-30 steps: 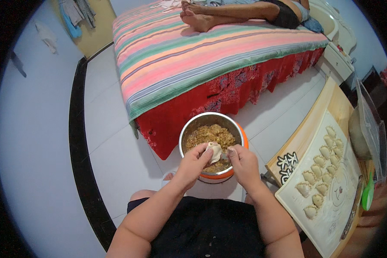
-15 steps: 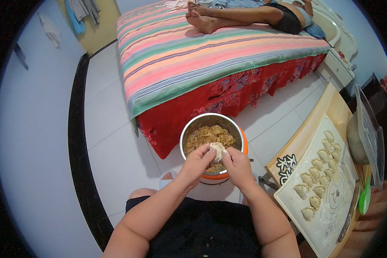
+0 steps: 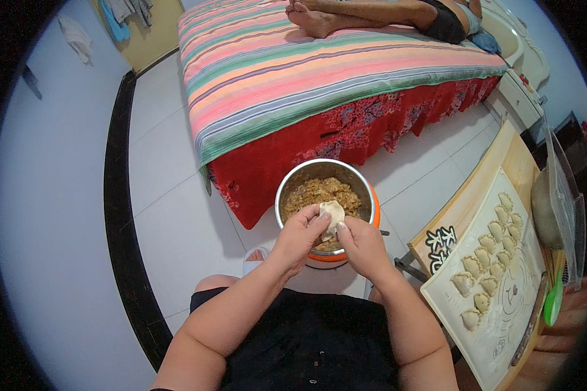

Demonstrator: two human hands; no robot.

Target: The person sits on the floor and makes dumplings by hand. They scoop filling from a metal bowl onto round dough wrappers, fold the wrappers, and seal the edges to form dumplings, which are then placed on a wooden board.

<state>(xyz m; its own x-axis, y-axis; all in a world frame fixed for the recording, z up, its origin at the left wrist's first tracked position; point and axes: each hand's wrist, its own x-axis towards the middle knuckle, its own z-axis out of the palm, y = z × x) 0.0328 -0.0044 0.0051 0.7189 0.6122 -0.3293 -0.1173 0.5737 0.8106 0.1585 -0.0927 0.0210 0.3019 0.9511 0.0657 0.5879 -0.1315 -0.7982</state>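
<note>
Between my two hands is a pale dumpling (image 3: pixel 333 212), its wrapper folded over. The fingers of my left hand (image 3: pixel 301 233) grip its left side, while my right hand (image 3: pixel 364 244) pinches its lower right edge. Directly beneath sits a steel pot (image 3: pixel 280 195) with an orange outside, holding brown minced filling (image 3: pixel 326 191). My hands hide the near part of the filling. To the right, several shaped dumplings (image 3: pixel 487 243) with crimped edges lie in rows on a white floured mat (image 3: pixel 456 313).
The mat rests on a wooden table (image 3: pixel 456 212); a rolling pin (image 3: pixel 529 319) and a green-handled tool (image 3: pixel 554 301) lie along its right side. Ahead stands a bed (image 3: pixel 261 85) with a striped cover, where a person (image 3: pixel 372 18) lies. A wall (image 3: pixel 59 215) runs along the left.
The dumpling is turned more upright between my fingers, showing more of its pale face. The whole view has shifted slightly, with the bed and pot sitting a little higher.
</note>
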